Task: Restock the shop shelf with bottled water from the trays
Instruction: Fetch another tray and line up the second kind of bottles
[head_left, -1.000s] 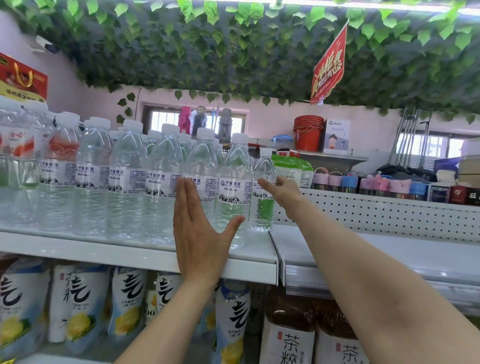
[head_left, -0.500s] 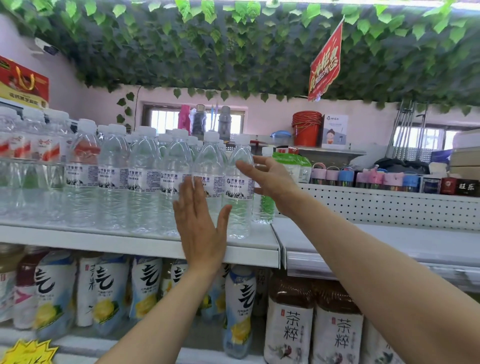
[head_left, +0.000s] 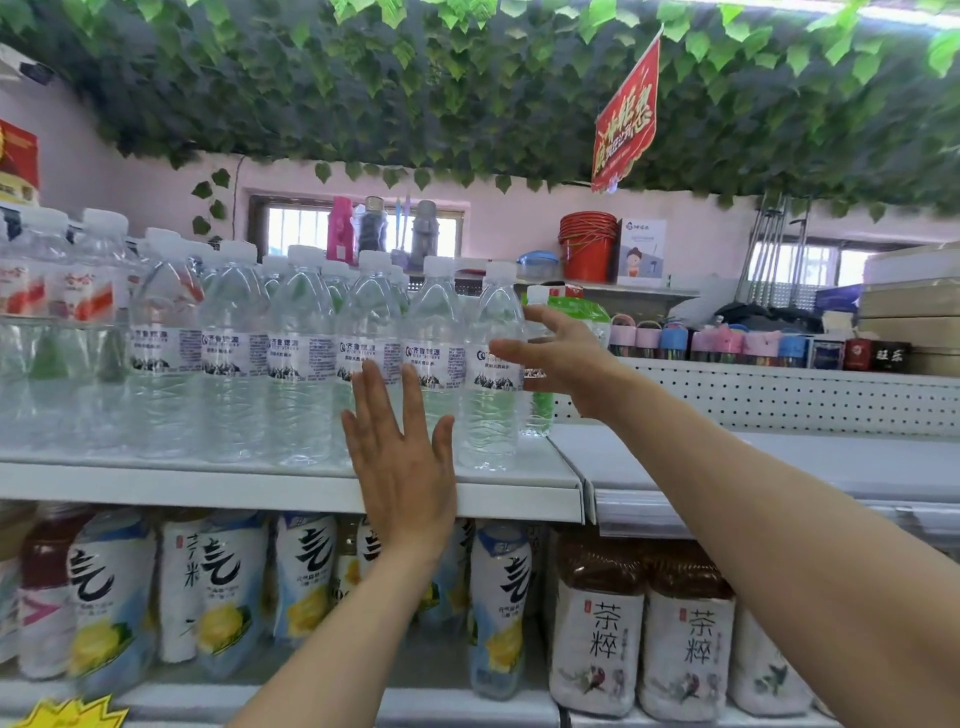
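Several clear water bottles (head_left: 301, 358) with white caps and blue-and-white labels stand in rows on the white upper shelf (head_left: 291, 488). My left hand (head_left: 400, 462) is flat, fingers straight up, its palm against the fronts of two bottles near the row's right end. My right hand (head_left: 561, 353) reaches in from the right with fingers spread, touching the side of the rightmost front bottle (head_left: 493, 369). Another bottle (head_left: 537, 405) stands behind it, partly hidden by my right hand. Neither hand grips anything. No tray is in view.
Lemon drink bottles (head_left: 228, 587) and brown tea bottles (head_left: 597, 623) fill the shelf below. To the right a white shelf (head_left: 779, 462) with a perforated back panel adjoins. Red-labelled water bottles (head_left: 78, 312) stand at far left. Fake ivy and a red sign (head_left: 626, 119) hang overhead.
My right hand has moved from behind the row's end bottle to the side of the front rightmost bottle. My left hand stays flat against the bottles. The camera has shifted slightly.
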